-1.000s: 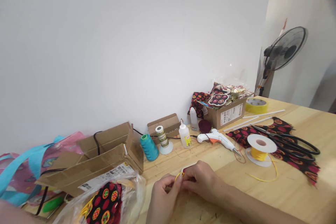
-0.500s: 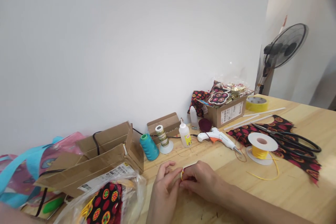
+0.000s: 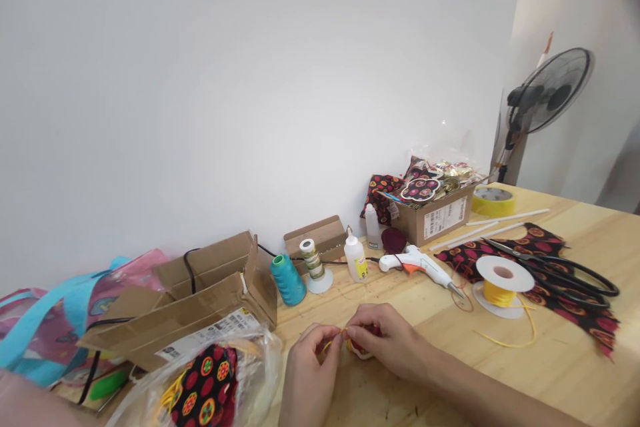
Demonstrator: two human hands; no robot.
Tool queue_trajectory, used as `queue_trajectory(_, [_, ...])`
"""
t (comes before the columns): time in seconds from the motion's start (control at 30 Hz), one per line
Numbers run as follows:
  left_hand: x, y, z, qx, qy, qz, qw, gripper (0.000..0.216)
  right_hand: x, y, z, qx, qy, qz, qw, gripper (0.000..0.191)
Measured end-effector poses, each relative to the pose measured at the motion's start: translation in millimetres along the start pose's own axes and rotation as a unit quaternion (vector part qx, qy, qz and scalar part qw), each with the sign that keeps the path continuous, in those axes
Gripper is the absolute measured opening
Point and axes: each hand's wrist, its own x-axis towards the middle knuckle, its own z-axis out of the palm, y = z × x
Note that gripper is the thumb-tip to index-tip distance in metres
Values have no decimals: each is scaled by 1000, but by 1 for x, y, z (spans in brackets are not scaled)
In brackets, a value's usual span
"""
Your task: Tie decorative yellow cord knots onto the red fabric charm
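I have my left hand (image 3: 311, 361) pinching yellow cord (image 3: 344, 331) and my right hand (image 3: 389, 341) gripping a patch (image 3: 361, 352) close beside it

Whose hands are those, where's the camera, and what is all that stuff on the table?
There's no machine here, just a person's two bare hands. The camera sits on that person's head, looking forward and down, so you see what's in front of them. The left hand pinches a thin yellow cord, and the right hand holds a small red piece with a white edge. On the wooden table are a teal thread cone, a white squeeze bottle, a glue gun, a yellow-wound spool, and black-handled scissors lying on patterned fabric.
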Motion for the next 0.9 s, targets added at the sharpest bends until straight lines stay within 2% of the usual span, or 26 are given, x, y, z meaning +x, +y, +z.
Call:
queue_trajectory(0.13, [1, -5, 3, -57, -1, -50, 997, 23, 1, -1, -3, -24, 28, -23, 999, 26])
queue_trajectory(0.33, [2, -5, 8, -178, -7, -92, 980, 19, -1, -1, 2, 16, 25, -13, 999, 22])
queue_trajectory(0.53, [2, 5, 8, -245, -33, -118, 962, 16, -2, -2, 1, -97, 16, -71, 993, 18])
queue_trajectory(0.77, [0, -6, 10, -278, -99, -119, 948, 29, -2, -2, -2, -227, -1, -105, 968, 20])
queue_trajectory(0.9, [2, -9, 10, -292, -116, -115, 942, 27, -4, -4, -3, -220, -16, -92, 971, 21])
